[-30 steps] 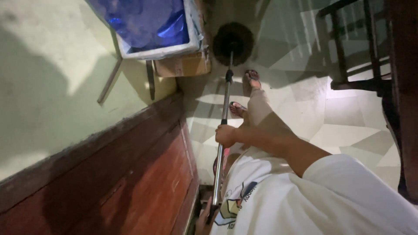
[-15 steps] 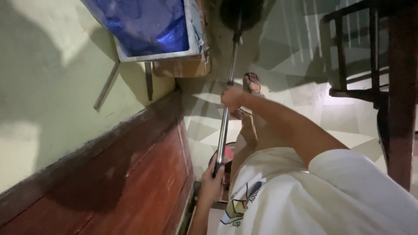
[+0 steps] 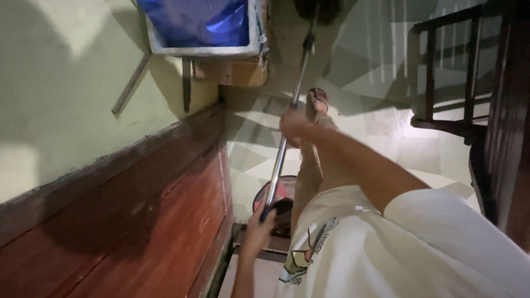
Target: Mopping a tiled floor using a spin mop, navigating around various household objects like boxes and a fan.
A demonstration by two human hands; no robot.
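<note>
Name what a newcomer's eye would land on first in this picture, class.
A long metal mop pole runs up the middle, gripped by the right hand halfway along and the left hand at its near end. A blue-lined box sits top left above the red-brown wall panel.

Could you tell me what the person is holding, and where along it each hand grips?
A mop's metal pole: right hand midway along it, left hand at its dark end grip.
</note>
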